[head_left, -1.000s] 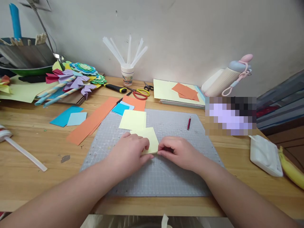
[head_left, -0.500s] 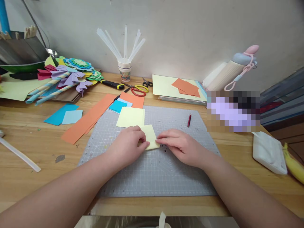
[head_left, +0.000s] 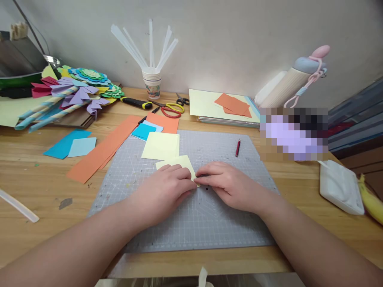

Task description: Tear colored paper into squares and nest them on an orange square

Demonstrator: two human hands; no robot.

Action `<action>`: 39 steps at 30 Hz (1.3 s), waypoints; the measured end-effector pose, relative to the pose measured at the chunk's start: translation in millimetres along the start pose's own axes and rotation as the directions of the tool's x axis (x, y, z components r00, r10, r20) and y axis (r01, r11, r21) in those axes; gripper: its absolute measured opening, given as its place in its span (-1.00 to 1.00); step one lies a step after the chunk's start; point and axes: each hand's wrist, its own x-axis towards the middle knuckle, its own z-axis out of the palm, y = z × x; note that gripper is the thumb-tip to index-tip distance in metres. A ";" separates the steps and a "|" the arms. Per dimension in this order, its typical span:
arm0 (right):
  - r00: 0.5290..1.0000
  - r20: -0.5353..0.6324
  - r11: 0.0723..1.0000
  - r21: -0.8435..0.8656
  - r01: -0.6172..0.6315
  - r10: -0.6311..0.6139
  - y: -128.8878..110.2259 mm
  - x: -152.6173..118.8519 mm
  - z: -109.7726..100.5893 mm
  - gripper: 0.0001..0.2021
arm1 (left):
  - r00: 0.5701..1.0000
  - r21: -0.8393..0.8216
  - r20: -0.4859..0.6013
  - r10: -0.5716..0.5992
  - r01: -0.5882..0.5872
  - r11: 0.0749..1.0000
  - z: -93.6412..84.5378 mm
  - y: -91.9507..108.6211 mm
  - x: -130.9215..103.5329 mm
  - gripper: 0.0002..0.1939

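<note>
One pale yellow sheet (head_left: 184,161) lay on the mat (head_left: 221,227), under our left hand (head_left: 164,189), its corner by our right hand (head_left: 233,184)'s fingertips; any pinch, we couldn't tell. We seemed mid-fold; the next move called for firm, even creasing.

A banana (head_left: 371,199) lies beside the white device (head_left: 341,186) at the table's right side.

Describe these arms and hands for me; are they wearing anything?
These are a person's. The left hand and right hand are ungloved, with no ring or watch visible. Both forearms are bare to the picture's edge; no sleeves, markings or cables show.
</note>
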 end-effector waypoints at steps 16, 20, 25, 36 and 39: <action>0.998 0.009 0.997 0.025 -0.067 0.067 7.9 -2.0 5.6 -0.51 | 0.996 0.130 0.060 0.060 -0.068 0.989 -5.7 -4.2 -5.0 -0.65; 0.995 0.029 0.995 0.045 -0.092 0.091 8.5 -2.9 4.5 -0.50 | 0.995 0.124 0.079 0.053 -0.063 0.990 -8.9 -4.5 -4.6 -0.64; 0.994 0.034 0.993 0.044 -0.105 0.104 8.2 -2.6 3.1 -0.49 | 0.994 0.112 0.096 0.044 -0.055 0.992 -8.6 -5.1 -4.7 -0.60; 0.994 0.038 0.993 0.055 -0.109 0.107 9.1 -3.1 2.9 -0.47 | 0.994 0.105 0.098 0.046 -0.057 0.993 -9.7 -4.8 -4.5 -0.63; 0.993 0.046 0.992 0.062 -0.108 0.105 9.2 -3.1 3.1 -0.47 | 0.993 0.093 0.109 0.038 -0.048 0.995 -9.0 -5.1 -4.4 -0.62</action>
